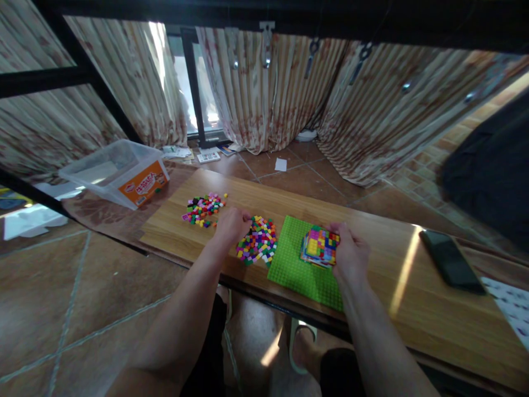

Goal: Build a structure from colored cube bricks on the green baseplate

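A low, square block of multicoloured toy bricks (319, 246) sits on the green baseplate (289, 262). My right hand (352, 251) grips this block along its right edge, with some of the fingers hidden. To the left of the baseplate lies a dense pile of small toy bricks (258, 242). My left hand (232, 225) is at the upper left edge of that pile, its fingertips pinched together. What they hold, if anything, is too small to make out. Beyond my left hand, a second pile of loose bricks (204, 208) is spread on the wooden tabletop.
A clear plastic box (111, 172) with an orange label stands at the left end of the wooden table (380, 275). On the right lie a dark phone (451, 262) and a printed sheet (508, 309). A black frame bar (264, 16) crosses overhead.
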### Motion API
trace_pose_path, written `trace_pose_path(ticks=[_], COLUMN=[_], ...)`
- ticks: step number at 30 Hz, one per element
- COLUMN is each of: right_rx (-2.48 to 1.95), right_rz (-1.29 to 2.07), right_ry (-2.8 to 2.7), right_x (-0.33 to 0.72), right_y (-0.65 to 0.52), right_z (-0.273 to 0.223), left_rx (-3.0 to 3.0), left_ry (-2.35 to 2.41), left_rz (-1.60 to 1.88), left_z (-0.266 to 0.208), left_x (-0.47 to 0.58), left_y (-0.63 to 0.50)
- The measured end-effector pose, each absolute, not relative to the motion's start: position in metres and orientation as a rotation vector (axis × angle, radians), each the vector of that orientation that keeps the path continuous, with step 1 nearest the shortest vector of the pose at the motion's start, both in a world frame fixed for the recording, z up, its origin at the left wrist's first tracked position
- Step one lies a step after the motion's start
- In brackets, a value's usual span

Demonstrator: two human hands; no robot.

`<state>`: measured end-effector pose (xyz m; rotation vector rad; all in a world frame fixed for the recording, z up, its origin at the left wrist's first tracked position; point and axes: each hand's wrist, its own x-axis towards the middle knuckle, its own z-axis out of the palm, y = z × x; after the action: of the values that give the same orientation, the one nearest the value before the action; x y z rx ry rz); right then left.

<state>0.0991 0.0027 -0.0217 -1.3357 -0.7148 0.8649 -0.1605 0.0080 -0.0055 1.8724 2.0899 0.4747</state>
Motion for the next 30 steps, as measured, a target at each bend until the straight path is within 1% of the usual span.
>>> trace_pose_path(ticks=[3, 13, 17, 24, 30], right_rx=[-1.311, -1.269, -1.235, -1.215, -1.224], right_rz=[0.872, 0.739, 0.769, 0.789, 0.806], right_ry=[-0.74, -0.753, -0.711, -0.724, -0.663], right_x=[0.097, 0.117, 0.119, 0.12, 0.12], right_y=[0.003, 0.013, 0.013, 0.011, 0.011], right_z=[-0.024, -0.027, -0.026, -0.023, -0.02], left_rx=[1.902, 1.982, 2.023, 2.042, 2.002], left_ry=[2.103, 2.096, 2.07, 1.868, 1.879], left_rz=[0.448, 0.393, 0.392, 0.393, 0.387], left_z=[-0.008, -0.012, -0.009, -0.002, -0.003], left_x=[-0.159, -0.159, -0.161, -0.172, -0.169], left_y=[0.011, 0.015, 0.015, 0.013, 0.013])
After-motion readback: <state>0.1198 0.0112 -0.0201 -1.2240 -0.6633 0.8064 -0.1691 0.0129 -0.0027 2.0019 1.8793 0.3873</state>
